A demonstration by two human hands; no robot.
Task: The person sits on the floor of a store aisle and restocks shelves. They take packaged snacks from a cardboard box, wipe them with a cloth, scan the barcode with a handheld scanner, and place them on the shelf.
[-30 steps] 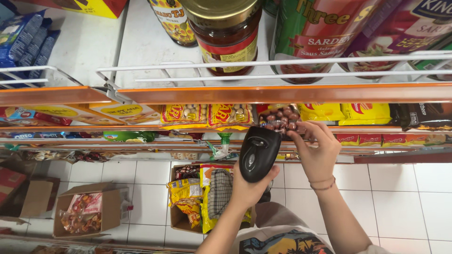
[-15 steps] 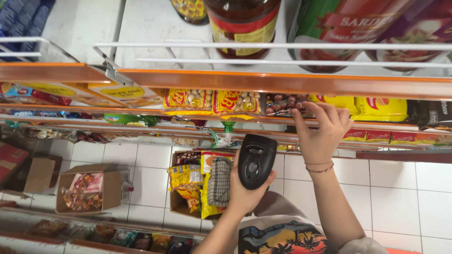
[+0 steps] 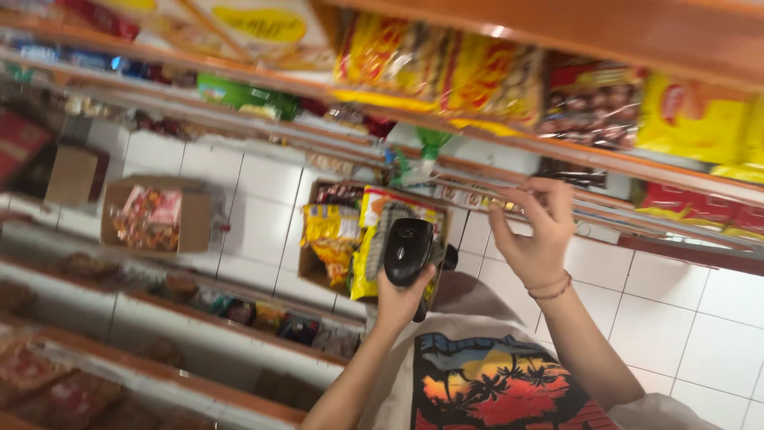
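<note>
We hold a black scanner (image 3: 407, 251) in our left hand (image 3: 400, 299). Our fingers wrap tight around its handle, and its dark face points up at us. Our right hand (image 3: 535, 235) is just to the right of the scanner. It is open and holds nothing. Its fingertips reach up to the edge of an orange shelf (image 3: 557, 147). We cannot tell if they touch it.

Just behind the scanner, down on the white tile floor (image 3: 676, 318), sits a brown box (image 3: 318, 275) full of yellow snack bags (image 3: 330, 235). Far to the left of the scanner is another open box (image 3: 195, 223) with colourful packs inside. Above the scanner, on the orange shelf, lie yellow packs (image 3: 446, 76) and a dark red pack (image 3: 593, 99). Below the scanner we see our shirt with a sunset and palm trees (image 3: 493, 386).
</note>
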